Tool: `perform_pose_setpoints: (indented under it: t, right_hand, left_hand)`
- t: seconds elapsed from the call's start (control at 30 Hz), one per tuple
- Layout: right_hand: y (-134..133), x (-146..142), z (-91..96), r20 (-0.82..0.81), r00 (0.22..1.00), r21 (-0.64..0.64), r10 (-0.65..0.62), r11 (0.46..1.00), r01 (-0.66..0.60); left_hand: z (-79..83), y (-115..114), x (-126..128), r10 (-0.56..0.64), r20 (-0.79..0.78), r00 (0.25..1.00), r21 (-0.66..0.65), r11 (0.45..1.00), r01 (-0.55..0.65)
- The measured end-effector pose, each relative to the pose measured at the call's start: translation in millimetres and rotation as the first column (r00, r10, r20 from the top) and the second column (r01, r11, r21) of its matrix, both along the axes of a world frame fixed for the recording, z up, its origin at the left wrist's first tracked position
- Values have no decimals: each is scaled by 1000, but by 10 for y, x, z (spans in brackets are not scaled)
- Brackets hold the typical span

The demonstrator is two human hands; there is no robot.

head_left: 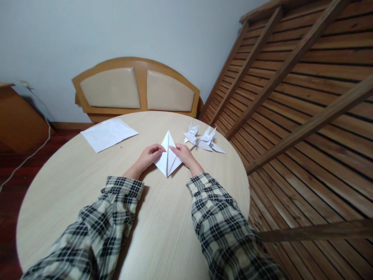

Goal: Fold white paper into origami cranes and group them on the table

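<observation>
- Your plaid sleeves [116,217] reach forward over the round wooden surface [72,186].
- Your left hand [148,155] and right hand [183,153] press the folded white paper [168,159] flat at mid-surface, fingers together on its two sides.
- Finished paper cranes [204,140] lie just beyond your right hand.
- One flat white sheet [107,134] lies far left, well apart.

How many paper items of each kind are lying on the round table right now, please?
Half-folded paper diamond, pressed by the left hand and right hand: 1
Finished paper cranes: 2
Flat paper sheet: 1
Total: 4
</observation>
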State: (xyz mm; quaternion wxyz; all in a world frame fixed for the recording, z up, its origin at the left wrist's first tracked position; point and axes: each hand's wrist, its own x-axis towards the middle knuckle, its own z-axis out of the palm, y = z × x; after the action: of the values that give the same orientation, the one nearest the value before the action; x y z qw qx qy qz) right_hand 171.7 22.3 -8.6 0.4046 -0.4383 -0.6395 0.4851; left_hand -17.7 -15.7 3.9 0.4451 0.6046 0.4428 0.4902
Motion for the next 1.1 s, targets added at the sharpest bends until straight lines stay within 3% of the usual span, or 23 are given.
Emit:
perform_pose_setpoints:
  t: [0.23,0.47,0.73,0.93,1.1]
  right_hand:
    - [41,-19,-24,-22,1000,-28,-1,1000,0]
    - [22,-28,-7,-24,999,-28,-26,999,25]
    - [-39,-10,14,-156,984,-81,85,992,-99]
    - [-12,-18,2,-156,985,-101,73,991,-90]
    - [-11,-5,31,-134,990,-64,31,997,-40]
  left_hand:
    - [76,-37,1,-28,-19,999,-31,999,28]
    - [32,-9,1,-26,14,1000,-17,1000,26]
    - [-28,28,-33,-31,62,998,-53,998,35]
    - [-33,25,-14,-7,80,997,-47,999,10]
    - [-25,22,-4,86,90,992,-9,996,-85]
